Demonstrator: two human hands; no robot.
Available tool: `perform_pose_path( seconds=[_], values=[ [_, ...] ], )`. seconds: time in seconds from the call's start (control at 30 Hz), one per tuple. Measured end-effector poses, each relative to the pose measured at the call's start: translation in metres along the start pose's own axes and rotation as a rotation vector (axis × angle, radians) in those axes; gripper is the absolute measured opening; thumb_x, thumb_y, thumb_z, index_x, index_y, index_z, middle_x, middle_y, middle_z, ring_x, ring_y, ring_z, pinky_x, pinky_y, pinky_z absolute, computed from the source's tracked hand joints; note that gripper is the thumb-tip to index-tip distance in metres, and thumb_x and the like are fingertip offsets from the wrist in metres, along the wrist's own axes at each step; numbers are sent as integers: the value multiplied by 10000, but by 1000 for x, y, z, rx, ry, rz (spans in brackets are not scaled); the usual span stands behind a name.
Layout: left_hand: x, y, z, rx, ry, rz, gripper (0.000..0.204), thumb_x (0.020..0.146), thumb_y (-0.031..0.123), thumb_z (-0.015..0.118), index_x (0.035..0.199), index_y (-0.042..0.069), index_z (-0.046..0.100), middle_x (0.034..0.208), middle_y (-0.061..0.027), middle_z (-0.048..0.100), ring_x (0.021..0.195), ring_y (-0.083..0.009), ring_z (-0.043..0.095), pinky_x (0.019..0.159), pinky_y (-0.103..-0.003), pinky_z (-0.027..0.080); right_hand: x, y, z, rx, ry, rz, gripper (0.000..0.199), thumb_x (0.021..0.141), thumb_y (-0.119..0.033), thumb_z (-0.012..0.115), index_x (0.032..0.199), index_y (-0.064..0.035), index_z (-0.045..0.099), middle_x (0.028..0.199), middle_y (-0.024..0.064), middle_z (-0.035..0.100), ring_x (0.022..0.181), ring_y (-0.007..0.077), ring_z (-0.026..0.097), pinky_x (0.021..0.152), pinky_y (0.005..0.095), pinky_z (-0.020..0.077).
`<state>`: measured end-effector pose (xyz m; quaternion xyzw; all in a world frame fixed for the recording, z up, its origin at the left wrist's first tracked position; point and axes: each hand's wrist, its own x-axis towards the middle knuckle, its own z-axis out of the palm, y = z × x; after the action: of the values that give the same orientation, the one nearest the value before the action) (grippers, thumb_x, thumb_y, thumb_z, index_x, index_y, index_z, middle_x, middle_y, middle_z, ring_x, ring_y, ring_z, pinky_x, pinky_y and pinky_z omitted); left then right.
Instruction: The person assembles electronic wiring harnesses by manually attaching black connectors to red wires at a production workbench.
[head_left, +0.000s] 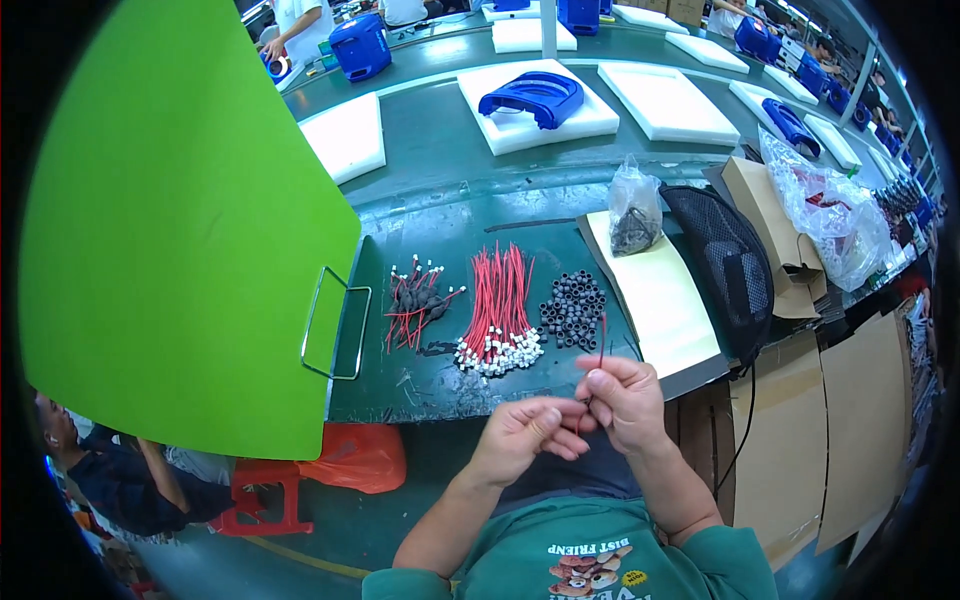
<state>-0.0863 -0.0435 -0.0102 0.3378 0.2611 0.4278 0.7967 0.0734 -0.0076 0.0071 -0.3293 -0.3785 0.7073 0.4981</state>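
Just in front of the table's near edge, my two hands are close together over my lap. My right hand pinches a thin red wire, whose upper end stands up above the fingers. Near the wire's lower part, the thumb and forefinger of my left hand are closed on it, its other fingers loosely curled. A small dark piece between the fingertips is mostly hidden. Ahead lie a bundle of red wires with white connectors, a pile of black ring-shaped caps, and wires with dark sleeves.
A green panel and a metal handle stand at the left. To the right are a yellowish pad, a plastic bag, a black mesh bag and cardboard. Beyond, a blue housing rests on white foam.
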Motion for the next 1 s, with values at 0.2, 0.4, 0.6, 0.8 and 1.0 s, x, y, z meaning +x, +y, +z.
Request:
perform_pose_path(
  seconds=[0.2,0.4,0.6,0.8,1.0],
  values=[
    [9,0,-22,-573,275,337,334,932,249,402,1115,-15,495,1004,-213,598,793,-207,643,646,-268,553,-14,-11,3,-252,69,-90,141,843,-61,545,902,38,627,632,72,594,430,35,438,389,150,328],
    [16,0,-8,-551,307,375,359,945,299,336,1113,23,492,1143,-204,538,1000,-260,579,858,-392,486,-20,9,7,-507,-69,-147,86,771,-68,628,752,11,656,593,6,566,503,24,449,443,201,334],
    [15,-8,0,-533,251,409,347,950,341,291,989,73,507,1098,-154,580,1025,-273,565,948,-467,400,-21,9,19,-605,-24,-276,84,751,-57,638,703,12,641,547,19,543,460,36,434,419,198,323],
    [16,-7,6,-454,316,406,353,947,361,290,972,76,497,1052,-149,602,966,-285,594,911,-447,434,-22,8,15,-660,25,-294,87,738,-47,636,672,9,631,534,25,549,435,37,444,398,203,323],
    [17,-8,7,-355,354,414,357,935,372,329,1005,44,452,1053,-222,578,929,-326,604,840,-400,483,-21,10,16,-768,56,-412,71,717,-35,637,654,-4,626,524,33,540,410,58,448,389,206,324]
  ],
)
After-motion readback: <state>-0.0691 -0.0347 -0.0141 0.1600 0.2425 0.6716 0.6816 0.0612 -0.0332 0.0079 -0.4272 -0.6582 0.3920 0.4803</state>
